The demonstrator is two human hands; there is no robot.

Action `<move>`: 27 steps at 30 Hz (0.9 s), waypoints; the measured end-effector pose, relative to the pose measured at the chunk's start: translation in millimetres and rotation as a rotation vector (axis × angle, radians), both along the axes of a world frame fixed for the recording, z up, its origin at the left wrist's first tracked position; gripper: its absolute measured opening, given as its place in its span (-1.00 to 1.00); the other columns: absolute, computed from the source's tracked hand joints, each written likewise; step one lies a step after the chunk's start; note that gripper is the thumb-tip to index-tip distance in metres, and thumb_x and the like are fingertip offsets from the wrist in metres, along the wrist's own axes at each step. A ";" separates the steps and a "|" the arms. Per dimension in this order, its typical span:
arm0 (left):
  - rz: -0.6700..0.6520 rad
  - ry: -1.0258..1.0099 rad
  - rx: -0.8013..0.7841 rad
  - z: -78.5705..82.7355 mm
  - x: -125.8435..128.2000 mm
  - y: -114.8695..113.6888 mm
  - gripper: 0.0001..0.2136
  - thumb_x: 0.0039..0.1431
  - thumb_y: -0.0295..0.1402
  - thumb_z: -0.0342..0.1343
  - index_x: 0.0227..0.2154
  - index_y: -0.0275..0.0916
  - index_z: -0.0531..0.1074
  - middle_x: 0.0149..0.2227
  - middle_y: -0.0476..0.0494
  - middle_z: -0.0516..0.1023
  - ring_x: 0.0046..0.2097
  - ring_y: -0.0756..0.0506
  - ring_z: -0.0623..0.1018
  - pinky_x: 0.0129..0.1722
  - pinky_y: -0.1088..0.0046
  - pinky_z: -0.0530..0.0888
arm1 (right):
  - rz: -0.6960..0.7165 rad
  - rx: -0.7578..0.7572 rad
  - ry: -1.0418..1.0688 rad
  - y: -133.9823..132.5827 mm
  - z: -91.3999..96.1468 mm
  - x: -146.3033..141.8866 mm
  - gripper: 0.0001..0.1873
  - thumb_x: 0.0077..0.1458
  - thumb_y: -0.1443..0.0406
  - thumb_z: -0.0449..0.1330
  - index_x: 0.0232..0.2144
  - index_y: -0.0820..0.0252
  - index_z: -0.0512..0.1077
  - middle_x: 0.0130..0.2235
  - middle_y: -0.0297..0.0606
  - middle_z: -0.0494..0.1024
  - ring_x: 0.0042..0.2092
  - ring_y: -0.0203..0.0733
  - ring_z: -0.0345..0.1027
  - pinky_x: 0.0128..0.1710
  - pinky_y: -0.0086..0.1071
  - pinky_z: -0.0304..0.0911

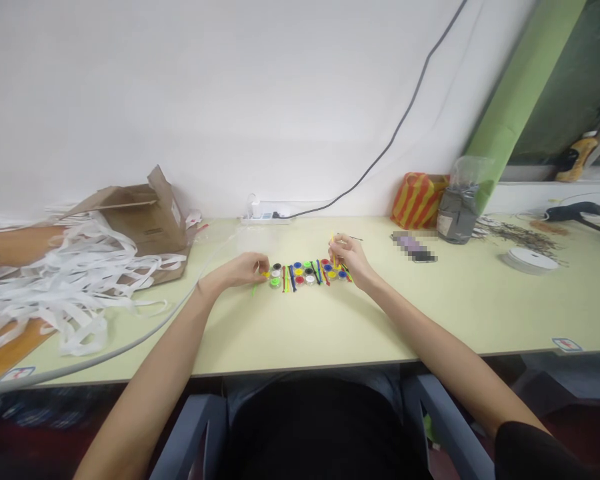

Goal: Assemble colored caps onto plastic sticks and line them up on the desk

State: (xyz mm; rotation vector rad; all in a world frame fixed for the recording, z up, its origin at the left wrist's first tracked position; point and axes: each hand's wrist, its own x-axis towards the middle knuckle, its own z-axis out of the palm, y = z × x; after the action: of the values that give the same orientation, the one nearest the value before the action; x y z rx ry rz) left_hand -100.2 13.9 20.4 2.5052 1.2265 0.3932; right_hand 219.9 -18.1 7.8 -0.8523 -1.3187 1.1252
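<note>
A cluster of small round paint pots (305,273) in several colours lies on the pale green table (330,327), with thin coloured sticks or brushes (291,278) between them. My left hand (245,269) rests at the cluster's left end, fingers curled and pinched on a small yellow piece by the black pot. My right hand (349,257) is at the right end, fingers closed around a thin yellow stick (333,248) held upright above the pots. What the yellow piece in my left hand is, I cannot make out.
A torn cardboard box (140,217) and a heap of white paper strips (65,280) fill the left side. A power strip (267,215) with a grey cable sits at the wall. To the right are a striped bag (417,199), a jar (457,207), a phone (414,247) and a tape roll (529,259).
</note>
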 end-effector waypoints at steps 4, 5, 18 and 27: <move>0.014 0.013 0.012 0.5 0.9 -1.1 -0.81 -0.06 -0.23 0.17 -0.39 -0.20 0.51 -0.41 -0.04 0.51 -0.38 -0.07 0.45 -0.39 0.44 0.33 | -0.002 0.009 -0.002 1.3 -1.3 0.0 -0.62 -0.06 0.04 0.32 -0.36 0.12 0.30 -0.54 -0.41 0.42 -0.55 -0.34 0.19 -0.55 -0.45 0.11; 0.015 0.016 0.015 0.4 1.1 -1.2 -0.81 -0.06 -0.23 0.17 -0.39 -0.20 0.51 -0.41 -0.04 0.51 -0.38 -0.07 0.45 -0.39 0.44 0.33 | -0.001 0.008 -0.004 1.6 -1.5 0.1 -0.62 -0.06 0.03 0.32 -0.36 0.12 0.31 -0.53 -0.41 0.42 -0.55 -0.34 0.19 -0.55 -0.45 0.12; 0.061 -0.095 0.124 15.9 8.4 -12.3 -0.71 0.18 -0.09 0.08 -0.35 -0.22 0.51 -0.42 -0.06 0.51 -0.39 -0.04 0.42 -0.38 0.44 0.31 | 0.088 0.039 -0.072 -7.9 4.0 -4.3 -0.60 -0.05 -0.01 0.36 -0.41 0.15 0.38 -0.42 -0.28 0.53 -0.47 -0.30 0.31 -0.51 -0.42 0.25; -0.068 -0.331 0.087 9.9 64.9 -37.6 -0.62 0.31 -0.05 0.00 -0.26 -0.27 0.54 -0.47 -0.04 0.48 -0.45 0.02 0.33 -0.43 0.48 0.26 | 0.259 0.031 -0.109 -11.5 -0.9 -11.7 -0.62 -0.01 0.01 0.36 -0.38 0.18 0.44 -0.49 -0.35 0.45 -0.55 -0.31 0.28 -0.62 -0.43 0.22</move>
State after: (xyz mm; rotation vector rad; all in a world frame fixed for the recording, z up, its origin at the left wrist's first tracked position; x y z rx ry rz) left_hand -35.3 -23.7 30.3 2.4169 1.0109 0.8213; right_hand 208.2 -29.7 6.9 -0.7434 -1.5664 1.2688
